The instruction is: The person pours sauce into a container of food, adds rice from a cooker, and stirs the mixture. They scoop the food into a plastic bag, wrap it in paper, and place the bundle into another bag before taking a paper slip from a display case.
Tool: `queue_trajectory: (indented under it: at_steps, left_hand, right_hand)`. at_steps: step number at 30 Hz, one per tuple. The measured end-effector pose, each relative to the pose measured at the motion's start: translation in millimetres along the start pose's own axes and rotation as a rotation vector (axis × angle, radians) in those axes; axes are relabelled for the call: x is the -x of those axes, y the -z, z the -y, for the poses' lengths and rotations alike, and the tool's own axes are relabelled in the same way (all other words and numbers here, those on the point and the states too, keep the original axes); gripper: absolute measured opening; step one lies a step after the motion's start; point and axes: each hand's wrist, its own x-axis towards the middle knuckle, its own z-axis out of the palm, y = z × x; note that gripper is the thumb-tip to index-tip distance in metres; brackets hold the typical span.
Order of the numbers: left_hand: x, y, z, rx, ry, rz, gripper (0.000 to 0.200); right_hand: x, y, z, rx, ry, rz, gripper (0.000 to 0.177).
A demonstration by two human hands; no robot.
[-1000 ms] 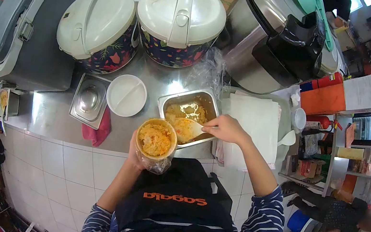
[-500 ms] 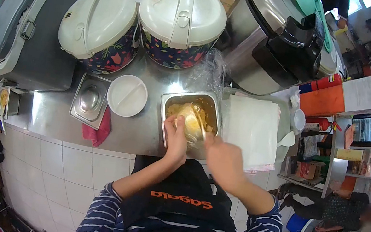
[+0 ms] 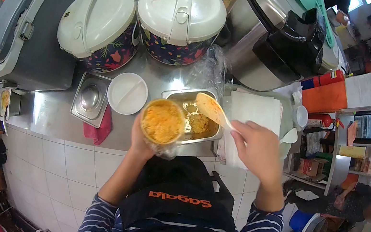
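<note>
My left hand (image 3: 141, 144) is wrapped round a round tub (image 3: 163, 121) packed with crumbly yellow-orange food. Its open top faces up toward me, and clear plastic shows under its lower edge. In my right hand (image 3: 257, 151) is a pale spoon (image 3: 213, 109), gripped by the handle, with orange smears on its broad head. The spoon head is above a rectangular steel pan (image 3: 212, 131) on the counter. A small heap of yellow food (image 3: 199, 124) lies in the pan, with crumbs and oily residue around it. The tub covers the pan's left front part.
Left of the pan are a white round lid (image 3: 127, 93), a steel lid (image 3: 90, 97) and a red cloth (image 3: 99, 126). White paper sheets (image 3: 256, 112) lie to the right. Two patterned pots (image 3: 179, 18) and a large steel cooker (image 3: 259, 45) stand behind. Another person (image 3: 351, 200) is at far right.
The tub has moved left from over the pan and now shows its filled top. My right hand has drawn right with the spoon. Less food shows in the pan.
</note>
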Motion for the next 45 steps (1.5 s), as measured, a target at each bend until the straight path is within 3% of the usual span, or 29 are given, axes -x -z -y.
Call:
queue_trajectory:
  at_steps: [1,3,5,7,11,14,18,22,25,28,29,31,33,37,40,43,45]
  left_hand:
    - [6,7,-4,-0.005,0.005,-0.022,0.043]
    - [16,17,-10,-0.018,0.016,-0.063,0.044]
    - [17,22,-9,0.002,0.08,0.007,0.046]
    - [11,33,-3,0.009,0.098,0.018,0.049]
    - [9,40,6,0.034,0.066,-0.053,0.051]
    - [11,40,10,0.082,0.03,-0.114,0.052]
    - [15,39,10,0.043,0.0,-0.026,0.053]
    - [14,29,6,-0.109,-0.065,-0.068,0.05]
    - [7,18,14,-0.29,-0.136,-0.178,0.049]
    - [-8,12,38,-0.411,-0.169,-0.272,0.049]
    - [-15,9,47,-0.437,-0.17,-0.296,0.05]
    - [-15,-16,50,-0.329,-0.095,-0.326,0.049]
    - [-18,-20,53,-0.178,-0.034,-0.284,0.05]
    - [-15,-19,33,-0.029,0.034,-0.09,0.048]
    - [-8,-7,18,-0.021,0.0,-0.073,0.047]
    - [2,12,5,-0.01,-0.071,-0.063,0.047]
    - [11,20,-3,0.003,-0.048,-0.018,0.047]
  right_hand:
    - [-7,-17,-10,0.041,-0.007,0.003,0.014]
    - [-28,-72,-18,0.155,-0.084,0.209,0.013]
    - [-41,-120,-13,0.137,-0.129,0.206,0.015]
    - [-45,-134,2,0.051,-0.038,0.158,0.017]
    - [-38,-132,7,-0.008,0.079,0.249,0.019]
    - [-31,-115,-8,-0.071,0.012,0.318,0.023]
    - [-27,-121,-48,-0.378,-0.156,0.387,0.03]
    - [-18,-116,-73,-0.622,-0.133,0.264,0.032]
    - [-11,-78,-61,-0.436,-0.192,0.182,0.031]
    - [2,-50,-18,-0.184,-0.09,0.013,0.027]
    - [9,-51,0,-0.072,-0.041,0.056,0.023]
    - [27,-65,32,0.173,0.107,0.091,0.019]
    - [33,-66,52,0.255,0.066,0.03,0.02]
    - [24,-38,27,-0.026,0.045,-0.042,0.019]
    - [15,-5,17,-0.174,-0.061,-0.117,0.013]
    - [-5,-19,-6,-0.044,-0.117,-0.013,0.016]
    - [-20,-62,-20,0.113,-0.154,0.133,0.016]
